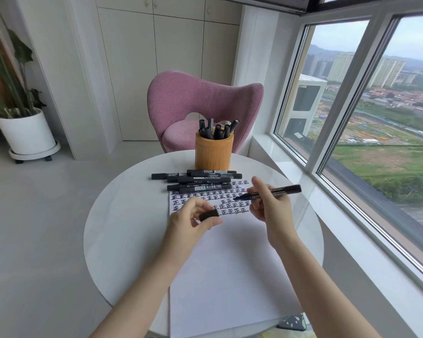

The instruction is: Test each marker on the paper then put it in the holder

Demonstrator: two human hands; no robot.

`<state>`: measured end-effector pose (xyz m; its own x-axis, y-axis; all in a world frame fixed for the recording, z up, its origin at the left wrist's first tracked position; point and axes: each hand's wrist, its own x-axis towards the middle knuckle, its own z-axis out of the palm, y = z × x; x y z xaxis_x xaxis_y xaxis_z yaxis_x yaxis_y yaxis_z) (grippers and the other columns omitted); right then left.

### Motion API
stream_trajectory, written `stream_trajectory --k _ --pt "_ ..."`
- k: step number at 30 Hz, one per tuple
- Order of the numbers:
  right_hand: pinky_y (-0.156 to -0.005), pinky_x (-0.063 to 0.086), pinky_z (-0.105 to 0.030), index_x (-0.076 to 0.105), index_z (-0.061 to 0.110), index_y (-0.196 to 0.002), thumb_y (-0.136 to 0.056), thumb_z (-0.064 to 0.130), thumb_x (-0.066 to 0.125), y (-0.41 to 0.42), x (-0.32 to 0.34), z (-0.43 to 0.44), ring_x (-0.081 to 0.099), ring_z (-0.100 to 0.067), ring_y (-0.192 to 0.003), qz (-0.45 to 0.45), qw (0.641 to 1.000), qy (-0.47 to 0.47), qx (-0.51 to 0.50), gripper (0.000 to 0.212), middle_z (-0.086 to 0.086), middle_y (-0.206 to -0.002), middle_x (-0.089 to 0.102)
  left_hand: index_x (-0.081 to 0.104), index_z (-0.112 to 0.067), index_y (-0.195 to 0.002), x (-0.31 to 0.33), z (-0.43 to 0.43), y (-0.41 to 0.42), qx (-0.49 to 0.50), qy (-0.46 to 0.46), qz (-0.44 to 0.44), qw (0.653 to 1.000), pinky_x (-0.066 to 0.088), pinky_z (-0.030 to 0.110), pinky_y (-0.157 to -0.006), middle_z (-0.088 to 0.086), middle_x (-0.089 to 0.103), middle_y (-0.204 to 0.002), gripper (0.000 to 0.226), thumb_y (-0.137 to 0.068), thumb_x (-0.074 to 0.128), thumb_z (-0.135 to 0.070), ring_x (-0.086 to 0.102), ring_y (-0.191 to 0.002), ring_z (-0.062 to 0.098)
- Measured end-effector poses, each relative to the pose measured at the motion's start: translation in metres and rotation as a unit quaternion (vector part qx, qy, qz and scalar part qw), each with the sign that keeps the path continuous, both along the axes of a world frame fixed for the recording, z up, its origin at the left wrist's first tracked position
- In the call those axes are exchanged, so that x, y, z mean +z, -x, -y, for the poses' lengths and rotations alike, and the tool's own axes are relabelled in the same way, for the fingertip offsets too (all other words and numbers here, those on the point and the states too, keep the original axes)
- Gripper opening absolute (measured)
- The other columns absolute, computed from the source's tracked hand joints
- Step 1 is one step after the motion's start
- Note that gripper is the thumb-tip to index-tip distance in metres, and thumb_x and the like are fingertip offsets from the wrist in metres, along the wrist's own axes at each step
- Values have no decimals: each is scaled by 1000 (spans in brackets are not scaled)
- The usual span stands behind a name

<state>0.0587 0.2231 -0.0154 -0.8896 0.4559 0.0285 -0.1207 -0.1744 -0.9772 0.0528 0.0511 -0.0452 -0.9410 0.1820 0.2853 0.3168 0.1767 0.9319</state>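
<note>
My right hand (270, 203) holds an uncapped black marker (276, 191), tip pointing left just above the white paper (230, 259). Its black cap (208, 215) is pinched in my left hand (193, 219), which hovers over the paper's upper left. Rows of black written characters (213, 197) fill the paper's top part. Several capped black markers (195, 180) lie in a pile at the paper's far edge. Behind them stands an orange cylindrical holder (213, 152) with several black markers upright inside.
The round white table (115, 228) carries everything. A pink chair (200, 106) stands behind it. A large window (376, 118) and its sill run along the right. A potted plant (25, 128) sits on the floor at far left. A patterned object (292, 323) lies at the table's near edge.
</note>
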Motion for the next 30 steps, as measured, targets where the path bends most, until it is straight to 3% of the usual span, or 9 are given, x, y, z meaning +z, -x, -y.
stream_trajectory --k 4,8,13,17,21,30 --pt "-44 21 -19 34 20 -59 -88 18 67 -8 -3 12 20 -14 -47 -1 1000 12 23 44 -1 -53 23 60 -17 -83 0 0 0 9 -17 3 1000 47 20 -68 -5 69 -79 25 -69 80 -12 60 -66 1" --pt "-40 14 -18 31 22 -57 -89 14 65 -10 -4 20 14 -11 -45 -1 999 34 30 48 7 -49 19 60 -15 -84 -1 0 1 4 -24 11 1000 48 24 -66 -4 69 -79 25 -69 80 -11 58 -62 0" --pt "-39 17 -17 32 20 -58 -89 7 59 -9 -4 29 16 -9 -41 7 999 16 45 44 9 -46 20 59 -13 -84 2 0 -1 -2 -29 18 999 47 19 -62 -3 68 -77 24 -70 79 -9 58 -58 1" --pt "-40 20 -18 31 19 -55 -88 3 57 -10 -5 39 18 -10 -42 0 997 -35 64 45 9 -45 23 58 -11 -83 3 -1 -3 -10 -31 20 999 48 27 -59 2 70 -75 22 -72 77 -8 59 -57 11" --pt "-44 21 -23 31 18 -53 -84 0 55 -7 -7 46 20 -15 -46 -15 995 -81 51 43 6 -45 25 58 -14 -78 5 0 -4 -11 -53 31 998 44 19 -51 -3 70 -67 18 -76 74 -5 58 -54 8" --pt "-45 24 -24 32 15 -56 -83 2 57 -2 -2 51 23 -18 -50 -10 993 -91 73 40 0 -50 26 58 -13 -78 5 3 -4 -15 -87 37 995 39 19 -49 0 71 -67 12 -81 69 -7 50 -54 10"
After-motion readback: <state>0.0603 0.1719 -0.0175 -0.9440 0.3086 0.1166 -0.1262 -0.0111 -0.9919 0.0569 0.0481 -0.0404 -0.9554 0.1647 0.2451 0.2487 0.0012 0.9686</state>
